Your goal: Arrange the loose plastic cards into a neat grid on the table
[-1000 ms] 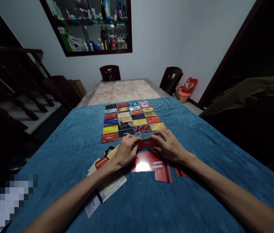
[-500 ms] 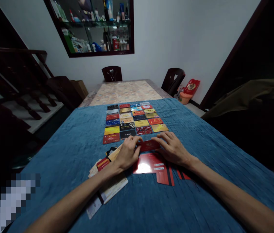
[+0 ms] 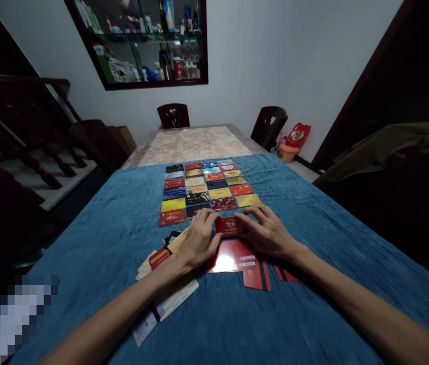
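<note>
A dark red card (image 3: pixel 230 226) is held upright by its two short ends, its printed face toward me. My left hand (image 3: pixel 200 239) pinches the left end, and my right hand (image 3: pixel 267 230) pinches the right end. Just below it lie several red cards (image 3: pixel 230 256), one with a bright glare, others with dark stripes. Partly under my left wrist spreads a loose pile of cards (image 3: pixel 178 299) in cream, red and gold. Beyond my hands, rows of colourful cards (image 3: pixel 198 197) lie face up in a grid.
A blue cloth (image 3: pixel 313 228) covers the near part of the table, with the patterned tabletop (image 3: pixel 195 144) bare beyond it. Dark wooden chairs (image 3: pixel 269 124) stand around the far end. A glass-shelved cabinet (image 3: pixel 149 50) is set in the wall, and a stair railing (image 3: pixel 16 101) is at left.
Both hands have tilted the dark red card up, so more of its printed face shows. The view has shifted slightly; the other cards lie as before.
</note>
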Demonstrator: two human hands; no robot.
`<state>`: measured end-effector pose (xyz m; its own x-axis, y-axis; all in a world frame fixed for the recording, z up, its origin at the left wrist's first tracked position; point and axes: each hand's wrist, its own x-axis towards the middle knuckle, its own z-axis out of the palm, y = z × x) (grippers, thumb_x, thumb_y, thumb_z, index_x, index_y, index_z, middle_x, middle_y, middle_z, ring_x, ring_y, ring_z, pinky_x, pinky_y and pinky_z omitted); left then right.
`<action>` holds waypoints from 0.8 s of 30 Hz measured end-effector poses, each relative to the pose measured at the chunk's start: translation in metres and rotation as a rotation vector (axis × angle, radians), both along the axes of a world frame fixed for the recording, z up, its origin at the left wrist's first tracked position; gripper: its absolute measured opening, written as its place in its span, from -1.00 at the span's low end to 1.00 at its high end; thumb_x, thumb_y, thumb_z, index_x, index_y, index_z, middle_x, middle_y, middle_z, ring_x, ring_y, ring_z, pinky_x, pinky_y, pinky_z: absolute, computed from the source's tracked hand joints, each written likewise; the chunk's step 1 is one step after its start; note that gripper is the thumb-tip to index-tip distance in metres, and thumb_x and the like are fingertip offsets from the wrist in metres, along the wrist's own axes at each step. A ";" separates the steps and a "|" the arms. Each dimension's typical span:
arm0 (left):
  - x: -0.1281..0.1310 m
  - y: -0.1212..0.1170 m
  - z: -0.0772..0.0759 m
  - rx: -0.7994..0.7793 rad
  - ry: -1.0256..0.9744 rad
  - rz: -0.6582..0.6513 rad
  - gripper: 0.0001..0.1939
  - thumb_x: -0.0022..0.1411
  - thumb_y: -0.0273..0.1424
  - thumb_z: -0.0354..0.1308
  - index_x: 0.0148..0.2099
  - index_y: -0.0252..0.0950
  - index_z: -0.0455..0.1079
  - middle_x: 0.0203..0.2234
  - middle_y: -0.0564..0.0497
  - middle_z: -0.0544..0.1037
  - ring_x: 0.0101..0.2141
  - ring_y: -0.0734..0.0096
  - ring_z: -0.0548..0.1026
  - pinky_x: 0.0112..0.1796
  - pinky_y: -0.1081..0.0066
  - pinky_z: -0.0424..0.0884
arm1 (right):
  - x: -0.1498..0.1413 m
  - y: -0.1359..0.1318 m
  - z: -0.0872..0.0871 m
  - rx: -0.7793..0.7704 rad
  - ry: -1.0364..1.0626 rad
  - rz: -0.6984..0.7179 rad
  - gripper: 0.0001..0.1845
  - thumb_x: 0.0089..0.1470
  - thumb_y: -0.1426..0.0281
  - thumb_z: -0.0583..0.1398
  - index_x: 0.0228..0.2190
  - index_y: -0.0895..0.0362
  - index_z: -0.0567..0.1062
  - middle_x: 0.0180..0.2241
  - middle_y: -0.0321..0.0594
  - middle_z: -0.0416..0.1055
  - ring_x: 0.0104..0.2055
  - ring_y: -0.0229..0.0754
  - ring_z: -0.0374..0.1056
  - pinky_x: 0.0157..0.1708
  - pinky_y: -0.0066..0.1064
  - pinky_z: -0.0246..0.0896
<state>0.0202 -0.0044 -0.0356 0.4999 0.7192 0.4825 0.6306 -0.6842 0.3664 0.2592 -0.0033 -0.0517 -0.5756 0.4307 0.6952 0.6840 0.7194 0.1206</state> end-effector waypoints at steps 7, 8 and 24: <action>0.003 -0.001 0.004 0.049 0.139 0.010 -0.63 0.23 -0.41 0.16 0.08 -0.32 0.28 -0.01 -0.21 0.38 0.01 0.03 0.33 0.00 0.03 0.36 | 0.002 0.004 -0.004 -0.092 0.017 0.021 -0.46 0.22 0.27 0.17 0.18 0.15 0.30 -0.04 0.05 0.38 -0.03 0.07 0.23 -0.09 -0.04 0.29; 0.004 0.000 0.006 0.042 0.157 0.006 -0.61 0.23 -0.41 0.17 0.09 -0.33 0.28 0.00 -0.21 0.39 0.01 0.03 0.33 0.00 0.03 0.36 | 0.002 0.005 -0.005 -0.111 0.024 0.023 -0.45 0.22 0.25 0.17 0.19 0.15 0.30 -0.03 0.05 0.38 -0.03 0.07 0.23 -0.07 -0.02 0.29; 0.013 0.021 0.013 -0.114 0.297 0.013 -0.81 0.24 -0.36 0.21 -0.11 -0.29 0.41 -0.07 -0.12 0.51 0.01 0.09 0.33 -0.02 0.09 0.29 | 0.014 0.035 0.007 -0.463 -0.059 0.050 -0.61 0.16 0.24 0.24 0.00 0.10 0.48 -0.07 -0.02 0.44 -0.06 0.04 0.25 -0.01 -0.01 0.23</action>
<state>0.0330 0.0171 -0.0226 0.5974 0.7676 0.2324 0.7298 -0.6404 0.2391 0.2736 0.0319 -0.0446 -0.6361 0.6587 0.4017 0.6490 0.7384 -0.1831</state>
